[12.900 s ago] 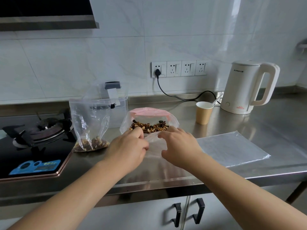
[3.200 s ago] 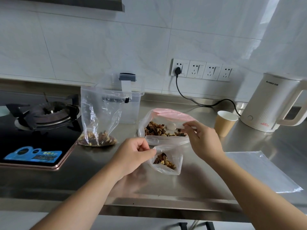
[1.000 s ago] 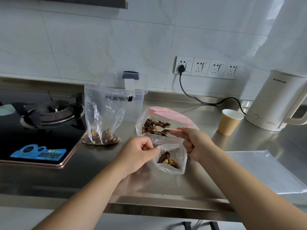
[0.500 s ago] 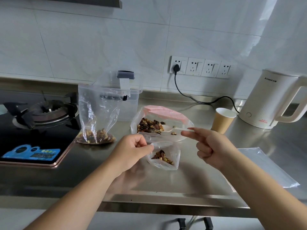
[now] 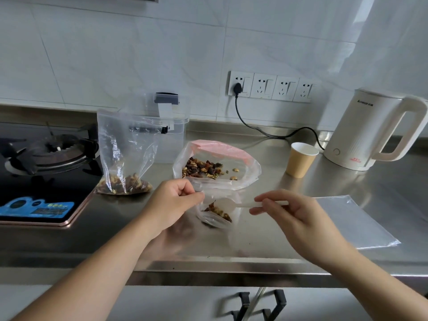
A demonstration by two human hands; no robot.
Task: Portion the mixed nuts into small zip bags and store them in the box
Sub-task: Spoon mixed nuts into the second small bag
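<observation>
My left hand [image 5: 173, 200] pinches the rim of a small clear zip bag [image 5: 217, 210] that holds a few mixed nuts. My right hand [image 5: 291, 214] pinches the handle of a white plastic spoon [image 5: 234, 203] whose bowl is inside that bag's mouth. Behind it lies the large bag of mixed nuts [image 5: 215, 167], open, with a pink edge. A filled zip bag [image 5: 125, 154] stands at the left, nuts at its bottom. The clear storage box [image 5: 171, 130] with a grey latch stands behind it.
A gas hob [image 5: 44, 167] fills the left of the steel counter. A paper cup [image 5: 301, 162] and a white kettle [image 5: 370, 130] stand at the right, with a cable to the wall sockets. Flat empty bags [image 5: 356, 221] lie right of my right hand.
My right hand carried the spoon from the large nut bag down into the mouth of the small bag. My left hand kept its grip on the small bag's rim.
</observation>
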